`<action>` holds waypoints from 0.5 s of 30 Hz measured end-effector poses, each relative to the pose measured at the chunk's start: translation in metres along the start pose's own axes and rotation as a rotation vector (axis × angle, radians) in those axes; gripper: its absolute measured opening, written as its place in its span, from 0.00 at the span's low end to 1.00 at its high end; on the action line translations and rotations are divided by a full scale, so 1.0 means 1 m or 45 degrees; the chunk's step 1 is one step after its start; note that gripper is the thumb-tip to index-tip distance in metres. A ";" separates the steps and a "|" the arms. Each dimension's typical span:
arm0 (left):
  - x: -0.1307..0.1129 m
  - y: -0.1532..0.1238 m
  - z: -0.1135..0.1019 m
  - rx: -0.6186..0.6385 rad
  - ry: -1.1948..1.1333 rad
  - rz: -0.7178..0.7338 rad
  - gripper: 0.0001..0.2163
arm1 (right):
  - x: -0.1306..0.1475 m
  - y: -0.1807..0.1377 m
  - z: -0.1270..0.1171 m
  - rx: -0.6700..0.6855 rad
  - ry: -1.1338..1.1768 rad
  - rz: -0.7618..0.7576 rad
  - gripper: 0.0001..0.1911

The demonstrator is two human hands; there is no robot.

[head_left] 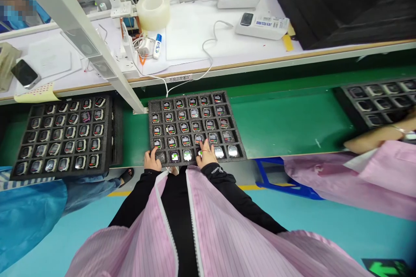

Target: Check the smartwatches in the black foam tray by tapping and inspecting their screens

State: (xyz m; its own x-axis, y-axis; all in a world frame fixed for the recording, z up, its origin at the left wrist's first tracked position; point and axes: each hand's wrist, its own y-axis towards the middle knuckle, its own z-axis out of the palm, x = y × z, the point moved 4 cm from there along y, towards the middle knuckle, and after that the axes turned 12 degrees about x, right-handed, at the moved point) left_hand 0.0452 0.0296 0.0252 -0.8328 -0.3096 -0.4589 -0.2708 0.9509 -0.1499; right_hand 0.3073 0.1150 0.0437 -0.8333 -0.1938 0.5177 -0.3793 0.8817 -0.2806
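Note:
A dark grey foam tray (238, 147) lies on the green bench in front of me, its compartments holding rows of smartwatches with mostly lit screens. My left hand (152, 160) grips the tray's near left corner, thumb and fingers curled over the edge. Over the front row, my right hand (207, 154) reaches in with fingers apart, fingertips touching a smartwatch (199, 152) that they partly cover. Beside it a smartwatch (187, 155) shows a bright white and green screen. Another smartwatch (232, 150) at the front right has a pale screen.
Stacked foam trays of watches (108, 156) stand to the left, and another watch tray (349, 106) lies right, near a co-worker's arm (373, 136). A white post (130, 97) rises behind. The shelf holds a tape roll (153, 11), a glue stick (157, 46) and white devices (262, 26).

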 end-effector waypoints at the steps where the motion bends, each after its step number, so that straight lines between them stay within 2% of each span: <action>1: 0.000 0.000 0.000 0.002 0.000 -0.002 0.29 | -0.002 0.001 0.002 0.024 0.000 -0.006 0.51; 5: 0.000 0.000 0.000 0.005 -0.001 -0.007 0.29 | 0.003 0.004 0.004 0.098 -0.001 -0.045 0.50; 15: -0.002 0.000 -0.001 -0.002 -0.013 0.006 0.29 | 0.047 0.005 0.011 0.195 0.076 -0.277 0.48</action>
State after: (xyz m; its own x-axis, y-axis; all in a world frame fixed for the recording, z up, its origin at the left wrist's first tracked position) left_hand 0.0461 0.0296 0.0269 -0.8292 -0.3049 -0.4685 -0.2674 0.9524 -0.1466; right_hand 0.2620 0.1061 0.0577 -0.7020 -0.3420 0.6246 -0.6071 0.7459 -0.2740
